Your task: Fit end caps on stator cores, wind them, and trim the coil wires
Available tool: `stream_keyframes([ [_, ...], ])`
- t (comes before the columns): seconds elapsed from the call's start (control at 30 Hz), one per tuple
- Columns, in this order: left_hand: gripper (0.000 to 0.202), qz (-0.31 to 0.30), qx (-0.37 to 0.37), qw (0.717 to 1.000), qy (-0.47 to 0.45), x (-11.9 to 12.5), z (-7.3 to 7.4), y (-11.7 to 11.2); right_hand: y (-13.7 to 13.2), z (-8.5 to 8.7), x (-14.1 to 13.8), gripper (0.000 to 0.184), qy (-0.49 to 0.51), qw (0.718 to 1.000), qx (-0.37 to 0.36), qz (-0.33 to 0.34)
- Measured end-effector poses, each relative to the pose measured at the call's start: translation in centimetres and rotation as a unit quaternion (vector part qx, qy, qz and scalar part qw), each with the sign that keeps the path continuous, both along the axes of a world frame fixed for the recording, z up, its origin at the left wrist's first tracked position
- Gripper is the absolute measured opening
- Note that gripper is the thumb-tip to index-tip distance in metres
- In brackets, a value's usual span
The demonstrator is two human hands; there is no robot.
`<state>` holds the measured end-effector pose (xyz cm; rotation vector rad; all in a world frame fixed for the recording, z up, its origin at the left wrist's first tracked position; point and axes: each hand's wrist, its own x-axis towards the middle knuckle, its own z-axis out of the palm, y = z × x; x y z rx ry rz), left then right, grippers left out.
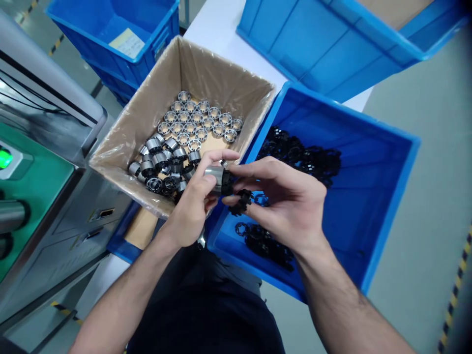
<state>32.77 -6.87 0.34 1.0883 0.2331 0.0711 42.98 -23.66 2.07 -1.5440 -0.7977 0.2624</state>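
My left hand (193, 199) is closed around a shiny metal cylinder part (216, 178), held over the gap between the cardboard box and the blue bin. My right hand (285, 199) pinches a black plastic ring (227, 183) against the cylinder's end, and lower fingers hold another black toothed ring (240, 202). The cardboard box (121, 147), lined with clear plastic, holds several metal cylinder parts (191, 125), some in neat rows, some loose. The blue bin (383, 196) at right holds a heap of black plastic rings (302, 155).
A grey-green machine (40, 172) with a lit green button (4, 158) stands at left. Another blue crate (121, 34) sits at top left, and a large blue crate (332, 44) lies on the white table (217, 24) at top right. Grey floor shows at right.
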Motion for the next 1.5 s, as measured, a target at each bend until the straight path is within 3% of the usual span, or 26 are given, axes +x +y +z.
stream_keyframes([
  [0.3, 0.053, -0.026, 0.015, 1.000, 0.009, -0.4, 0.1, 0.2, 0.2, -0.7, 0.2, 0.065, -0.016, 1.000, 0.023, 0.006],
  [0.43, 0.055, -0.012, 0.045, 0.998, 0.037, -0.3, 1.1, 0.1, -0.1, -0.1, 0.5, 0.046, -0.029, 0.999, -0.020, -0.022],
  [0.53, 0.061, 0.034, 0.041, 0.998, 0.040, 0.5, 1.6, 0.1, -0.4, 0.5, 1.0, 0.025, -0.009, 0.996, -0.058, -0.067],
  [0.67, 0.062, 0.144, 0.009, 0.987, 0.074, 1.5, 1.9, 0.2, -0.5, 0.9, 1.3, 0.014, 0.039, 0.996, -0.033, -0.073],
  [0.77, 0.046, 0.125, 0.011, 0.989, 0.082, 1.7, 1.9, 0.2, -0.2, 1.0, 0.8, 0.021, 0.073, 0.995, -0.007, -0.069],
  [0.87, 0.045, 0.094, -0.005, 0.993, 0.077, 1.6, 1.9, 0.1, 0.0, 1.3, 0.2, 0.021, 0.085, 0.994, 0.010, -0.073],
  [1.0, 0.045, 0.006, 0.004, 0.997, 0.072, 1.2, 1.9, 0.1, 0.1, 1.3, 0.0, 0.027, 0.074, 0.993, 0.005, -0.090],
  [1.13, 0.053, 0.009, 0.035, 0.997, 0.067, 0.8, 1.6, 0.1, 0.4, 1.0, -0.1, 0.024, 0.051, 0.995, -0.007, -0.085],
  [1.5, 0.047, -0.023, 0.047, 0.997, 0.062, 0.1, 1.8, 0.2, 1.2, 0.2, -0.9, 0.024, 0.017, 0.990, -0.010, -0.136],
])
